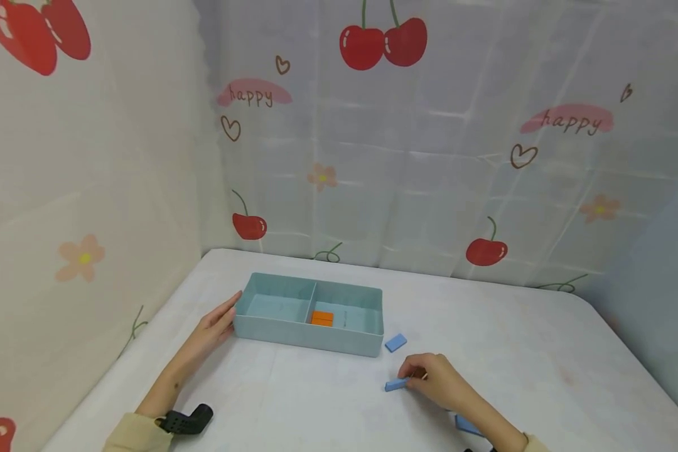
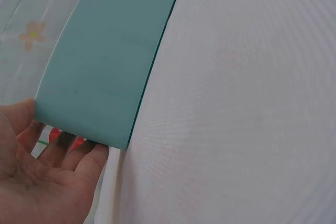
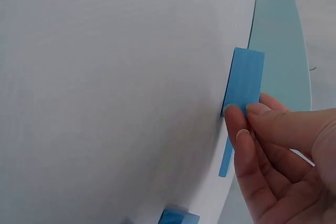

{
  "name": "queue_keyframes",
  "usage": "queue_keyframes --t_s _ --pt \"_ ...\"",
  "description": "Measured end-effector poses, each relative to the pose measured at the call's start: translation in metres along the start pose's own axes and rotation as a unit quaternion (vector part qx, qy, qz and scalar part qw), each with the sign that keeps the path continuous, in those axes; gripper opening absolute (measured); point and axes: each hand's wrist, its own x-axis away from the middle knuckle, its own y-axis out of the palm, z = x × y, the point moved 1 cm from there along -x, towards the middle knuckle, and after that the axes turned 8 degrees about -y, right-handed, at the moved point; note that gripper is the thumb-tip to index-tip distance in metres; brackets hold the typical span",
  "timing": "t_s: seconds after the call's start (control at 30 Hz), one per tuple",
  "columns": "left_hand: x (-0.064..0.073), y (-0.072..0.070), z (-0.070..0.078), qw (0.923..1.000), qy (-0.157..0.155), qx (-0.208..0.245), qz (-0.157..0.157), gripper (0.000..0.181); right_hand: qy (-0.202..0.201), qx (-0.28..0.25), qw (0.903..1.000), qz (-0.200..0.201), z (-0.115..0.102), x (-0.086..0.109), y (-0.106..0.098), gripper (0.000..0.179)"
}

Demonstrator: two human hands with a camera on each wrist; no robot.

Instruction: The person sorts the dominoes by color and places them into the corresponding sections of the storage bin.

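Your right hand (image 1: 437, 379) pinches a blue block (image 1: 395, 385) near the right end of the box (image 1: 311, 337). Your left hand (image 1: 217, 321), fingers loosely extended, touches the box's left end.

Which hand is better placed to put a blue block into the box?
Probably the right hand: it pinches a blue rectangular block near the right end of the divided box. The left hand touches the opposite end.

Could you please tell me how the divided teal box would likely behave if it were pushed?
The teal box would probably slide rather than tip, being low and long. Its thin, straight walls suggest something fairly stiff and light. The orange blocks might slide about inside, with bare floor beside them.
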Motion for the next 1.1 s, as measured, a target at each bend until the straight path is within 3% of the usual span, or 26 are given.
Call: queue_keyframes --t_s 0.23,0.47,0.7,0.9,1.1 --pt "-0.001 0.000 -0.001 1.0000 0.000 0.001 0.000 0.056 0.002 -0.012 0.9999 -0.009 -0.003 -0.005 -0.004 0.014" --pt "-0.003 -0.002 -0.003 0.9999 -0.001 -0.006 0.009 0.054 0.005 -0.087 0.9960 0.015 -0.015 -0.023 -0.009 0.009" --pt "-0.003 0.000 -0.003 0.9999 0.003 0.014 -0.003 0.058 -0.004 -0.153 0.9879 0.023 -0.029 -0.045 -0.010 0.010" --pt "-0.001 0.001 0.000 0.9999 0.002 0.013 -0.003 0.054 -0.023 -0.167 0.9851 0.034 -0.051 -0.077 -0.002 0.011" --pt "-0.001 0.003 0.001 0.9997 0.002 0.024 -0.006 0.054 -0.024 -0.206 0.9763 0.063 -0.074 -0.128 0.018 0.012"
